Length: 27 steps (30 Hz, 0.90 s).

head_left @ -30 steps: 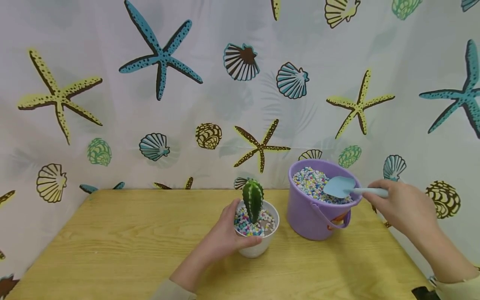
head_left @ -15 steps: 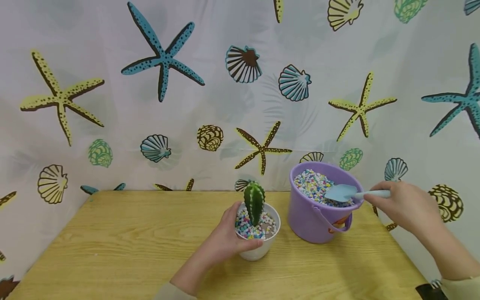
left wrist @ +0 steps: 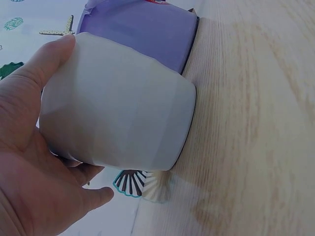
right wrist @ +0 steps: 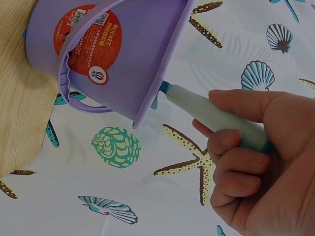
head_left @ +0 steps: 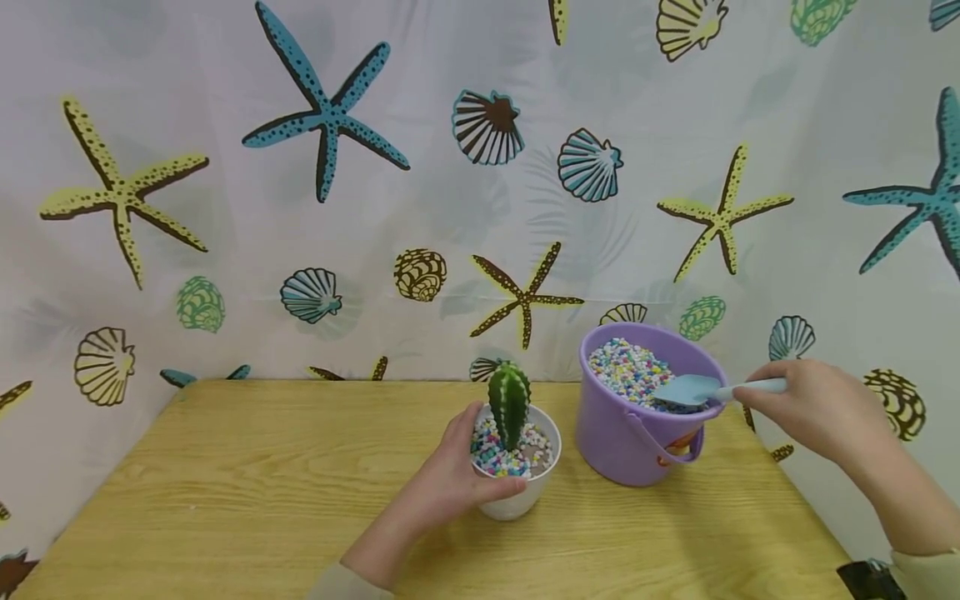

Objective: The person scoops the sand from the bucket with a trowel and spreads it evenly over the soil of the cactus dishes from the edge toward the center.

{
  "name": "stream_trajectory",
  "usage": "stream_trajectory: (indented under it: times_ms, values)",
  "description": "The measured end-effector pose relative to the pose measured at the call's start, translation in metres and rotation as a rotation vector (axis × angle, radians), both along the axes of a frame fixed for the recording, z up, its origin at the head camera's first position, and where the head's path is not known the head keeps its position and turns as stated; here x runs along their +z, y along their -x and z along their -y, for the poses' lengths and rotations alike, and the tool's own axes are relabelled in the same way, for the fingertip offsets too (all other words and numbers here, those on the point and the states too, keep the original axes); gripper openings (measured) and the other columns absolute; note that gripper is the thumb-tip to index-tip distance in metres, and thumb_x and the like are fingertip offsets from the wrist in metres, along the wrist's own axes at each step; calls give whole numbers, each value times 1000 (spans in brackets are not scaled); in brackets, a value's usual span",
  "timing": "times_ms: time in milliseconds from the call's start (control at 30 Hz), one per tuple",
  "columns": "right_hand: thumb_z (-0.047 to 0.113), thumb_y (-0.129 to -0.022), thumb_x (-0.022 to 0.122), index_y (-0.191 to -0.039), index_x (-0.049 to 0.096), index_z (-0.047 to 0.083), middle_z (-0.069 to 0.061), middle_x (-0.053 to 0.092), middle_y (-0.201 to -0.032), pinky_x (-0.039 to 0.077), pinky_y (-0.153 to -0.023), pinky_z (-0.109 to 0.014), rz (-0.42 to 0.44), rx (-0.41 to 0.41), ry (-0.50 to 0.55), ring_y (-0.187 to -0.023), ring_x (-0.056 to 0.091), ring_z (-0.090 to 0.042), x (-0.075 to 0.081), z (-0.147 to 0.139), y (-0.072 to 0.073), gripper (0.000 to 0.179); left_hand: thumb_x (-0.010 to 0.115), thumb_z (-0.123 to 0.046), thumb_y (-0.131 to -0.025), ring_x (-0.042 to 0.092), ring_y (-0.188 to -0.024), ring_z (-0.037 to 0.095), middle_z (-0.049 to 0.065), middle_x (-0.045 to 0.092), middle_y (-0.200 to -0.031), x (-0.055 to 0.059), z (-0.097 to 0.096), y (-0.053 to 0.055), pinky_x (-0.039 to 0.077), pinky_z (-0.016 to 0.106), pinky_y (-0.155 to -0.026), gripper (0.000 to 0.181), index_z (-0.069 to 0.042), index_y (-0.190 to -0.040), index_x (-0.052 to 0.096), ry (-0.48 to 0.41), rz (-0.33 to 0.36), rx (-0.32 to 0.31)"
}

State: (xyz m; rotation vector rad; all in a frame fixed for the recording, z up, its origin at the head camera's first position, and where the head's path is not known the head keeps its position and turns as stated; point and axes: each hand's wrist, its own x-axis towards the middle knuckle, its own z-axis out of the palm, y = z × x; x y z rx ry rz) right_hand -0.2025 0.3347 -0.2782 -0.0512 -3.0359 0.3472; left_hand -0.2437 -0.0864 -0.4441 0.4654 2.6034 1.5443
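Observation:
My left hand (head_left: 452, 473) holds a white flowerpot (head_left: 512, 505) upright on the table, with the thumb on the near side and fingers around the left rim. In the left wrist view the thumb lies along the upper wall of the pot (left wrist: 118, 103). A green cactus (head_left: 509, 408) stands in it, among colourful beads covering part of a grey-brown surface. At the right, my right hand (head_left: 823, 412) grips the handle of a light blue toy shovel (head_left: 687, 389). Its blade lies low in a purple bucket (head_left: 617, 442), at the surface of small multicoloured beads (head_left: 630, 367).
The bucket's handle (head_left: 660, 442) hangs down its front, near a red label (right wrist: 87, 44). Both stand on a wooden table (head_left: 247, 492). A white curtain (head_left: 360, 225) printed with starfish and shells rises behind the table. A dark object (head_left: 868, 579) shows at the lower right.
The shovel's blade has tilted flatter and lowered slightly towards the beads, and the right hand has shifted a little to the right. The left hand and pot stay in place.

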Motion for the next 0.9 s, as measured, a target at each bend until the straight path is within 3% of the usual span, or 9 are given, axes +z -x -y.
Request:
stream_trajectory:
  times_ms: [200,333,600,733,833,900]
  values:
    - [59,-102,72,-128,80,2,-35,69,-134,51,-57,-38,2,-2,-12,-94,72,-39,0,0,2,64,100,-50,-80,43,-152,48,24,30,-174,1,0,1,38,67,-122,131,-11,-176,20,7,5,2]
    - [59,-102,72,-128,80,1,-34,70,-133,55,-60,-41,6,1,-19,-100,72,-45,-1,0,3,64,100,-49,-79,43,-152,48,25,30,-174,2,0,0,38,68,-122,131,-10,-176,20,13,3,7]
    - [56,-103,72,-132,77,0,-20,80,-110,49,-53,-37,9,19,14,-79,69,-28,-7,5,7,64,100,-50,-80,44,-152,47,24,31,-174,2,0,-1,39,68,-121,132,-11,-176,20,13,12,10]
    - [56,-104,71,-136,74,-3,-5,70,-79,47,-50,-36,34,9,58,-65,62,-21,-14,10,10,67,100,-51,-80,43,-153,48,24,29,-175,2,0,-1,38,69,-121,132,-11,-176,19,15,17,11]
    - [58,-104,69,-139,72,-4,-6,70,-80,48,-50,-37,46,0,78,-62,63,-21,-17,11,12,71,100,-51,-80,42,-153,48,24,29,-175,2,-1,-2,38,69,-121,132,-11,-177,19,18,19,13]
    - [58,-104,69,-139,71,-4,-14,77,-94,51,-51,-38,50,-6,82,-63,64,-21,-17,12,12,72,100,-52,-80,42,-153,48,23,29,-175,2,-1,-2,39,69,-121,132,-12,-177,19,19,19,14]
